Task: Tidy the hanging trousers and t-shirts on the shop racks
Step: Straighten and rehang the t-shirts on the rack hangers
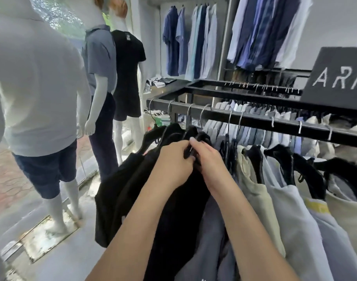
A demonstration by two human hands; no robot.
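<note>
Both hands meet at the centre of the rack: the left hand [173, 161] and right hand [207, 157] are curled tight on the neck of a black top [181, 209], which hangs from the rail [254, 119] at twelve o'clock. At nine o'clock the dark garments [121, 189] bunch and sag, so that side looks unsorted. At three o'clock the pale tops [291, 209] sit fairly evenly. I'd call this job partway done, with plenty left.

Black rack rail [254, 120] carried metal-hooked hangers [300, 126]: black t-shirts [123, 189] at left end, beige t-shirt [254, 189] and pale grey t-shirts [295, 220] rightward.
</note>
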